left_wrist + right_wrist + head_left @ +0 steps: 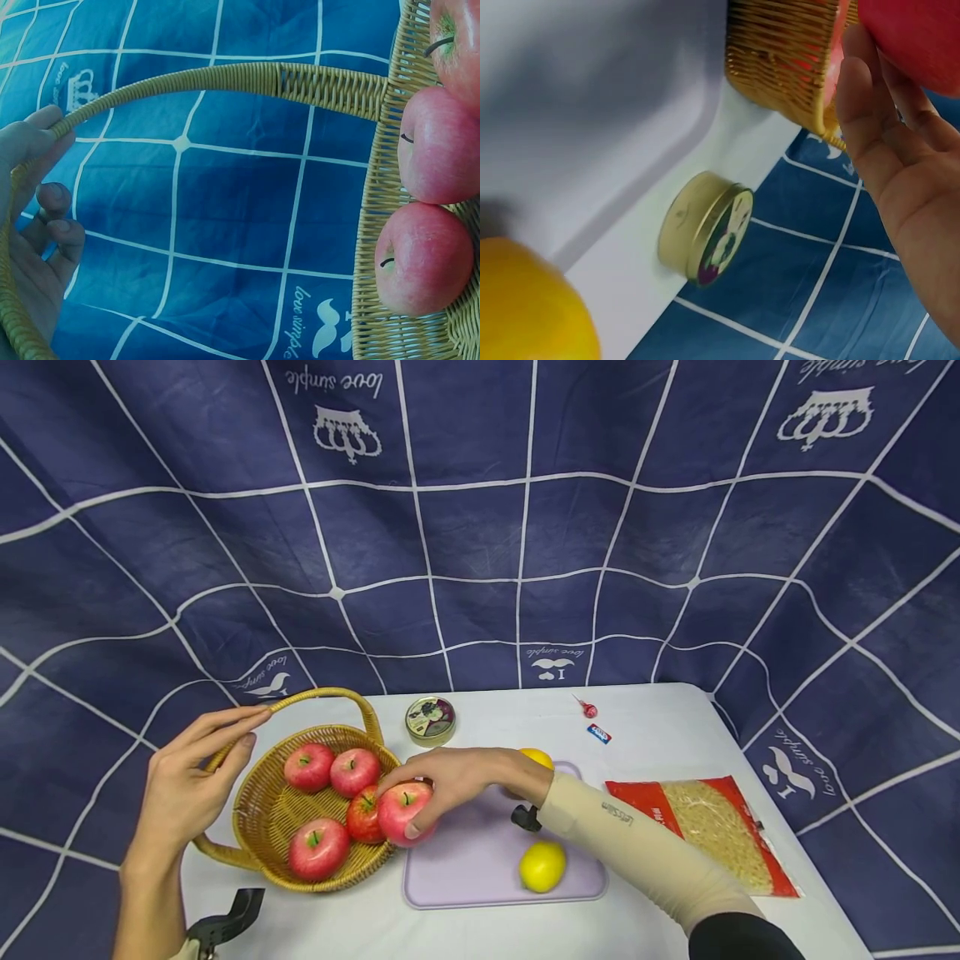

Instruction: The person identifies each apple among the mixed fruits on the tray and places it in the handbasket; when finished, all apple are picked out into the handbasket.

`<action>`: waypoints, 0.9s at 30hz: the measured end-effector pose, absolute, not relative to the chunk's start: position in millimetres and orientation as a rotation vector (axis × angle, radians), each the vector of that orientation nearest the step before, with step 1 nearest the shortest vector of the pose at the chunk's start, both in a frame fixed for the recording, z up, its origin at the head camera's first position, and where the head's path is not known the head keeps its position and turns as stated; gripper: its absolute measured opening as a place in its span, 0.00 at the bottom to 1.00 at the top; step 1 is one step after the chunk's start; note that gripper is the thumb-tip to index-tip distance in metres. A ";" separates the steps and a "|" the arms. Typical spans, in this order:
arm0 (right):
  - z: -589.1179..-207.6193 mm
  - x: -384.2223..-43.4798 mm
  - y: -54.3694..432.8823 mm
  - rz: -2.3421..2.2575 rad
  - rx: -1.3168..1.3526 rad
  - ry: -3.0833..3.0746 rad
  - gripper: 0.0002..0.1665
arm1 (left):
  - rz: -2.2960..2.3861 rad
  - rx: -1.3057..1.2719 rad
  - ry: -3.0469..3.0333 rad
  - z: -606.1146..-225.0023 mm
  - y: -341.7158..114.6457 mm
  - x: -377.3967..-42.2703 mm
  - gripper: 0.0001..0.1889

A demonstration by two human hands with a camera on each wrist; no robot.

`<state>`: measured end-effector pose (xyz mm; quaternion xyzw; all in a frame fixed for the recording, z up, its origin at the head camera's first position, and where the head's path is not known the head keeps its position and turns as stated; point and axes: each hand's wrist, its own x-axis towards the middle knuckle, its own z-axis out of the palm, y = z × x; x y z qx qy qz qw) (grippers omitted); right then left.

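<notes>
A wicker basket stands at the left of the table with several red apples inside. My left hand pinches its arched handle between thumb and fingers; the left wrist view shows fingertips around the handle. My right hand grips a pinkish-red apple at the basket's right rim, beside another apple. In the right wrist view the thumb side is hidden, while fingers curve under the held apple.
A pale purple board lies right of the basket, with a lemon and an orange-yellow fruit partly behind my right arm. Behind it are a round tin, a lollipop and a small wrapped candy. A red-ended bag lies at right.
</notes>
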<state>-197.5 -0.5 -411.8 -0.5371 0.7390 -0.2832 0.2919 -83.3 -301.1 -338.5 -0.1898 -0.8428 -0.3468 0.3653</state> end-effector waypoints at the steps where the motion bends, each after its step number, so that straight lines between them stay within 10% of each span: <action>1: -410.7 -197.6 -2.9 -0.752 -1.444 1.974 0.38 | -0.893 -0.488 -2.167 -339.0 -301.6 -83.7 0.20; 27: -423.6 -186.4 -108.1 -0.739 -1.463 2.312 0.44 | -0.903 -0.512 -2.154 -340.5 -304.5 -84.3 0.20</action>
